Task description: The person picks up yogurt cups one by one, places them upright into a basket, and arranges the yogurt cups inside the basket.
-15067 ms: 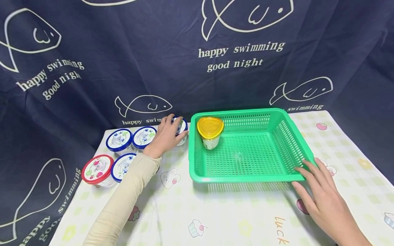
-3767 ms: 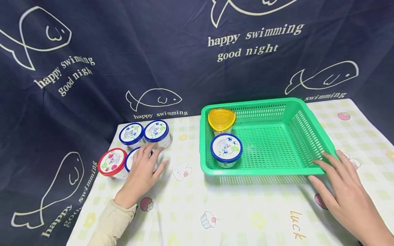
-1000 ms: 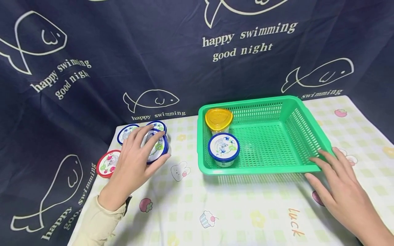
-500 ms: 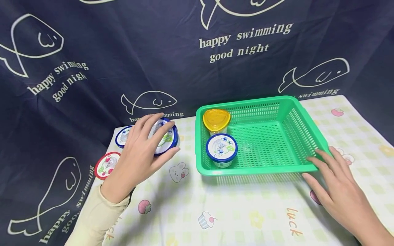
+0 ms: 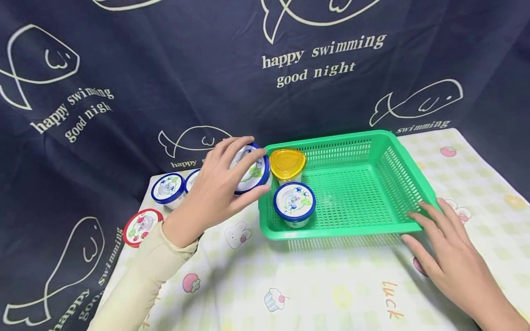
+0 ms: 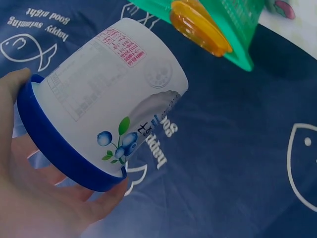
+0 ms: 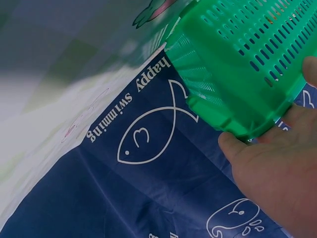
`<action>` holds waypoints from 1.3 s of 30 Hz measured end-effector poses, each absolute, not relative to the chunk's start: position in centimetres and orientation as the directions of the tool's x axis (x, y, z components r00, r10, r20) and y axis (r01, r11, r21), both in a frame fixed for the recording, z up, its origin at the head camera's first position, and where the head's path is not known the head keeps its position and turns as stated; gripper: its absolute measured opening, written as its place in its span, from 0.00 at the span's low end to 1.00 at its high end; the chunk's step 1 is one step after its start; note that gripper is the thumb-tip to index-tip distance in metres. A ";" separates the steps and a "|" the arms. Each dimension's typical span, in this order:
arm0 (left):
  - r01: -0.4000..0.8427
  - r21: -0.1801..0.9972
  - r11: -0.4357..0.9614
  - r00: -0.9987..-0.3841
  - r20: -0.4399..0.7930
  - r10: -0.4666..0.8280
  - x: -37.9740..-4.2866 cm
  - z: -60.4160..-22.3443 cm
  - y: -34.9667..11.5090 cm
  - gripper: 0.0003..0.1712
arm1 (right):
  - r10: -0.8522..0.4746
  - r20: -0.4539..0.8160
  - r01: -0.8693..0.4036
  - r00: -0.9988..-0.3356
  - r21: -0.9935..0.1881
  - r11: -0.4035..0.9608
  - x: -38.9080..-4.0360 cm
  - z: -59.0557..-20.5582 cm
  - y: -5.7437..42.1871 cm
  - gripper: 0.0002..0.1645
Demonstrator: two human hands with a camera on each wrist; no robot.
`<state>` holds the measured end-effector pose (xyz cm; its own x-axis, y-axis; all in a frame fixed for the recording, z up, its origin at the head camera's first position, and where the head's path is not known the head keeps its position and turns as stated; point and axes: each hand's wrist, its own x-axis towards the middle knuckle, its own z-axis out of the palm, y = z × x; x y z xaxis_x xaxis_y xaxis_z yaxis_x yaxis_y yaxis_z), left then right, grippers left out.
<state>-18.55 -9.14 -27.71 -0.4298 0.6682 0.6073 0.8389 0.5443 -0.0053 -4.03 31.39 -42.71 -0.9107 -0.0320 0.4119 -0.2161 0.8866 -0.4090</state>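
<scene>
My left hand (image 5: 219, 184) grips a white tub with a blue lid (image 5: 254, 174), fingertips spread round the lid's edge. In the left wrist view the tub's side shows printed blueberries (image 6: 119, 144). It is raised off the table, at the left end of the green basket (image 5: 343, 230). Inside that basket stand a yellow-lidded tub (image 5: 287, 164) at the back left and a blue-lidded tub (image 5: 295, 201) in front of it. My right hand (image 5: 451, 257) holds the basket's front right corner, fingers over the rim and thumb outside.
On the table's left side stand a blue-lidded tub (image 5: 169, 187), a second blue-lidded tub (image 5: 192, 178) partly behind the left hand, and a red-lidded tub (image 5: 142, 226). A dark blue curtain (image 5: 207, 92) with fish drawings hangs behind the checked tablecloth (image 5: 314, 280).
The left hand has lifted the front blue-lidded tub from the left group and carried it right to the basket. Earlier, another blue-lidded tub came into the basket. The right hand stays at its corner.
</scene>
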 end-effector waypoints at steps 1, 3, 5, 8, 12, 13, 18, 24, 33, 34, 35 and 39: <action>0.844 -0.012 0.536 -0.420 0.606 0.675 -18.8 -27.8 -8.7 0.33 | -0.034 0.415 -0.219 -0.909 -0.407 0.887 -4.0 -42.7 31.4 0.30; 0.855 -0.021 0.519 -0.402 0.605 0.687 -19.4 -27.9 -7.9 0.33 | -0.035 0.424 -0.224 -0.905 -0.405 0.887 -3.9 -42.6 31.5 0.30; 0.863 -0.025 0.505 -0.391 0.601 0.697 -19.9 -28.1 -7.2 0.33 | -0.034 0.431 -0.228 -0.902 -0.406 0.885 -3.9 -42.6 31.5 0.29; 0.871 -0.028 0.491 -0.382 0.589 0.712 -20.4 -28.4 -6.1 0.33 | -0.027 0.432 -0.224 -0.901 -0.411 0.884 -3.8 -42.5 31.6 0.29; 0.881 -0.041 0.471 -0.364 0.577 0.731 -20.8 -28.5 -4.7 0.33 | -0.015 0.423 -0.212 -0.906 -0.423 0.881 -3.8 -42.5 31.6 0.28; 0.884 -0.046 0.466 -0.357 0.577 0.735 -20.8 -28.5 -4.4 0.33 | -0.013 0.420 -0.210 -0.907 -0.426 0.880 -3.9 -42.5 31.6 0.28; 0.890 -0.074 0.451 -0.332 0.572 0.750 -21.3 -28.6 -2.6 0.33 | -0.013 0.422 -0.209 -0.907 -0.424 0.881 -3.9 -42.6 31.6 0.28; 0.884 -0.106 0.455 -0.332 0.543 0.771 -22.0 -28.8 -0.4 0.33 | -0.018 0.444 -0.227 -0.896 -0.422 0.878 -3.8 -42.7 31.6 0.28; 0.890 -0.083 0.448 -0.368 0.449 0.814 -22.7 -29.0 2.0 0.34 | -0.031 0.431 -0.235 -0.902 -0.427 0.873 -3.8 -42.6 31.4 0.29; 0.890 -0.084 0.448 -0.371 0.437 0.819 -22.7 -29.0 2.3 0.34 | -0.032 0.430 -0.235 -0.902 -0.428 0.873 -3.8 -42.6 31.4 0.29; 0.890 -0.085 0.448 -0.374 0.426 0.824 -22.8 -29.0 2.6 0.34 | -0.033 0.430 -0.236 -0.902 -0.429 0.872 -3.8 -42.6 31.4 0.29; 0.893 -0.090 0.440 -0.373 0.397 0.838 -23.0 -29.3 3.8 0.35 | -0.039 0.437 -0.244 -0.899 -0.424 0.872 -3.7 -42.6 31.4 0.29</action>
